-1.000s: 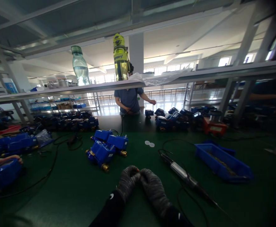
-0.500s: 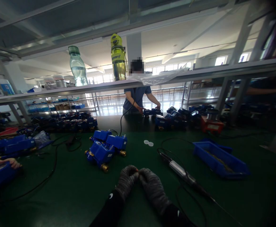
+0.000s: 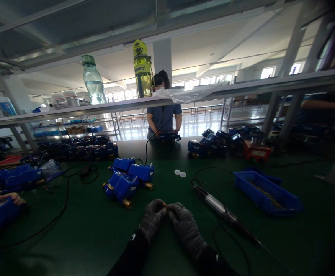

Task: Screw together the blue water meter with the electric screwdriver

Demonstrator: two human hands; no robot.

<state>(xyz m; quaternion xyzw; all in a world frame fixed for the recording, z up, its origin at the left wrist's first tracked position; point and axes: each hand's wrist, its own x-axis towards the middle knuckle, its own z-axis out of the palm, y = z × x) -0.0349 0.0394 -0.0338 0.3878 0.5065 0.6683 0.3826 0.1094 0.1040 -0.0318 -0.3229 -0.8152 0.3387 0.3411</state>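
Note:
In grey gloves, my left hand (image 3: pixel 153 217) and my right hand (image 3: pixel 185 226) meet fingertip to fingertip above the green table (image 3: pixel 98 237). Both are closed in a pinch. What they hold between them, if anything, is too small and hidden to make out; a small orange spot shows at the left fingertips. Beyond the left hand lies a group of blue boxed devices (image 3: pixel 124 184) with brass threaded ends. An electric screwdriver (image 3: pixel 221 209) with a silver body rests to the right of my right hand. Two white round caps (image 3: pixel 180 173) lie ahead of my hands.
A blue bin (image 3: pixel 266 193) with small brass-coloured parts stands at right. Across the table a person (image 3: pixel 165 119) handles a blue device. At far left another person's hand (image 3: pixel 16 198) rests on a blue device. A shelf (image 3: pixel 121 108) with bottles crosses above; black cables (image 3: pixel 65 205) trail over the table.
My hands stay pinched together and have barely moved. The person opposite has drawn a blue device from the pile on the right toward their body and stands more upright.

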